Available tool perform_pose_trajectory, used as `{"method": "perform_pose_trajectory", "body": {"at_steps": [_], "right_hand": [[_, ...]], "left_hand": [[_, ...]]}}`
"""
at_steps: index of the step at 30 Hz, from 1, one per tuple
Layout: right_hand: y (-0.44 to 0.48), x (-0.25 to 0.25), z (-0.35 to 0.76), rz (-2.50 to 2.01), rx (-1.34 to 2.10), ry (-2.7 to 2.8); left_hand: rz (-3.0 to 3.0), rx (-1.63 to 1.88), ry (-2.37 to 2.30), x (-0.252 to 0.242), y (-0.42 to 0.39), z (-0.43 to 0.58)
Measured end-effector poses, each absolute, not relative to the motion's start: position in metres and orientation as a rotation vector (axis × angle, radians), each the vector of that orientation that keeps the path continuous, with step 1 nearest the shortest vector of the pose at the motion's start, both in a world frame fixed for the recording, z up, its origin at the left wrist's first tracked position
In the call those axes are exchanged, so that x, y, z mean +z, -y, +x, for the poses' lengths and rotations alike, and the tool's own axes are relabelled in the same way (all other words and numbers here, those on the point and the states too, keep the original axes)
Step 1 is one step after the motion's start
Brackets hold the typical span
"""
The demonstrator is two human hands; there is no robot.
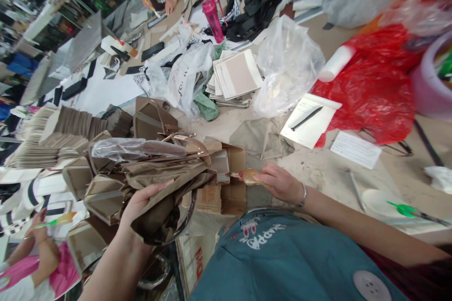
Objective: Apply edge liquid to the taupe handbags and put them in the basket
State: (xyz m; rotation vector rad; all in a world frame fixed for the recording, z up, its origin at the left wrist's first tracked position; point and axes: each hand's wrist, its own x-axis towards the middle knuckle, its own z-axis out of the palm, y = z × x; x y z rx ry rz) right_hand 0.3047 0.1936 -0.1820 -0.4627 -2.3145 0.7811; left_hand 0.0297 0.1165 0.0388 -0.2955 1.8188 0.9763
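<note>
The left hand [136, 204] is closed on the brown bag [158, 170], which is held partly in front of an open cardboard box [235, 197]. To the right, a tan-handled tool [251, 177] is pinched in the right hand [280, 182], its tip pointed leftward. Farther right, a pen [306, 118] is laid on a notepad [308, 134].

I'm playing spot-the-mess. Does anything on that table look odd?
Yes, a bit: the red plastic bag looks untidy, crumpled and spread out beside the notepad instead of folded. I can't see any clear spill or breakage.
</note>
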Motion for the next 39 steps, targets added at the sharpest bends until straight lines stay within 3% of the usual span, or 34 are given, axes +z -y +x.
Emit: {"method": "perform_pose_trajectory", "body": {"at_steps": [7, 15, 25, 34, 39], "right_hand": [[-0.19, -0.182, 0.309, -0.477, 0.976, 2.269], [-0.201, -0.182, 0.302, -0.48, 0.822, 2.307], [-0.203, -0.179, 0.311, -0.465, 0.99, 2.258], [-0.218, -0.185, 0.295, -0.546, 0.771, 2.163], [-0.222, -0.19, 0.291, -0.591, 0.819, 2.1]], "left_hand": [[-0.309, 0.962, -1.83, 0.039, -0.115, 0.026], [-0.267, 1.004, -1.895, 0.048, -0.128, 0.037], [-0.265, 1.007, -1.882, 0.048, -0.129, 0.035], [-0.351, 1.056, -1.883, 0.04, -0.129, 0.027], [-0.345, 1.057, -1.862, 0.039, -0.13, 0.026]]}}
